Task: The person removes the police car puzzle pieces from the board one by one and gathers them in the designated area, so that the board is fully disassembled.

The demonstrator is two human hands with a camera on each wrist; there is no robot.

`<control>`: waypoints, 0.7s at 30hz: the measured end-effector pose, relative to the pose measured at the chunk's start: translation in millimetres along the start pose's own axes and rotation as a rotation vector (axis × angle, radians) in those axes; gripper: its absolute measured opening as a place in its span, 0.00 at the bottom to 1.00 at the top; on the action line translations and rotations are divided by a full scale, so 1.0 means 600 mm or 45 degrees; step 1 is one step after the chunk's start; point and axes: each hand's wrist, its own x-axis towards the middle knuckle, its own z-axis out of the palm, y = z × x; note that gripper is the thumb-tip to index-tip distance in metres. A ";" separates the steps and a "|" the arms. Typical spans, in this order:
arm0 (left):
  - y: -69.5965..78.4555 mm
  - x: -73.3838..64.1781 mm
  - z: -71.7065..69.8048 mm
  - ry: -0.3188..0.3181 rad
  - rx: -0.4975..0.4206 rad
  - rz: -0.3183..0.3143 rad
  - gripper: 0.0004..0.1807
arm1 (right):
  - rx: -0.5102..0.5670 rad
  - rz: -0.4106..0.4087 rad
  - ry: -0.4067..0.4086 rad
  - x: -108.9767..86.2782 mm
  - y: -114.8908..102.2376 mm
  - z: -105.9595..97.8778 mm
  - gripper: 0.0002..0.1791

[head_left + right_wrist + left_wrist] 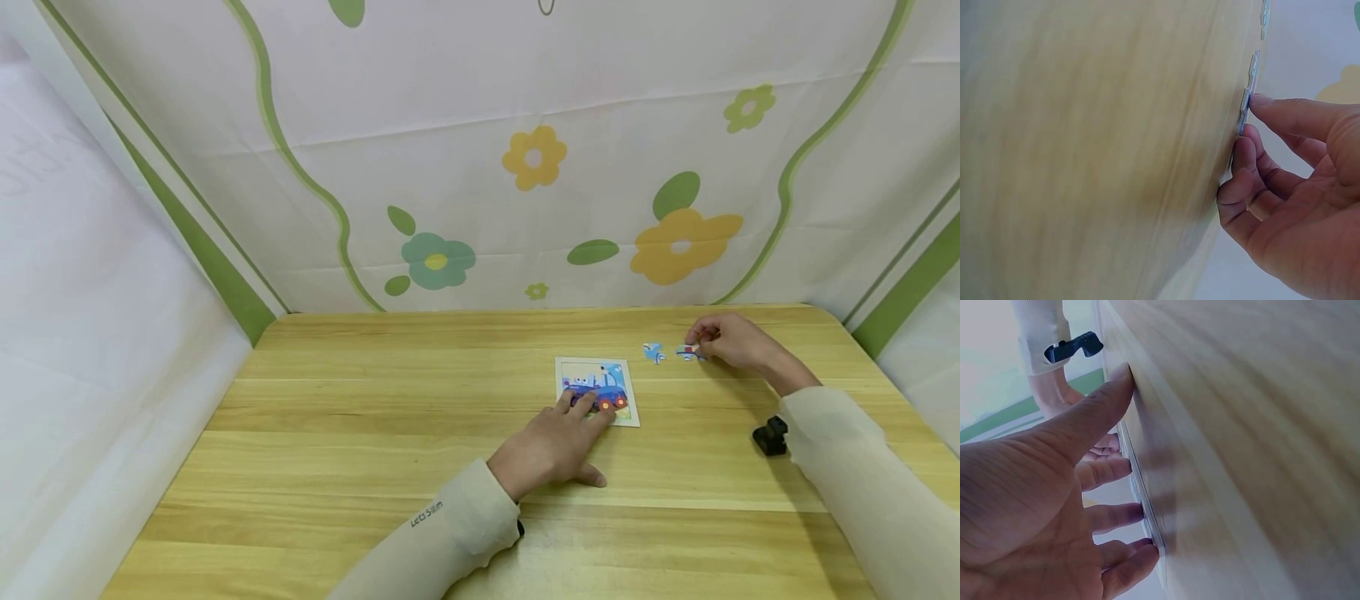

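On the cream left sleeve (468, 504), dark lettering (426, 514), seemingly "Lets Slim". Under the spread fingers of the left hand (557, 440), a framed vehicle jigsaw puzzle (615, 387), flat on the wooden table (360, 408). Pinched by the right hand (731, 340), past the puzzle's far right corner, a jigsaw piece (683, 352); just beside, a second loose piece (652, 351).

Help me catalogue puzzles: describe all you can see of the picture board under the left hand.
The picture board is thin and roughly square, with a pale border around a blue vehicle with eyes and red-and-yellow wheels. It looks like card or thin wood. It lies flat on the table; the left hand rests its fingers on its near part, partly hiding it.
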 end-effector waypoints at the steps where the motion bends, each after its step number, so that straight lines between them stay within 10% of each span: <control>1: 0.000 0.000 0.000 0.000 0.000 0.000 0.49 | 0.000 0.000 -0.001 0.000 0.000 0.000 0.10; 21: -0.002 -0.001 0.003 0.018 -0.039 0.021 0.48 | -0.059 -0.130 0.066 -0.002 -0.046 0.005 0.08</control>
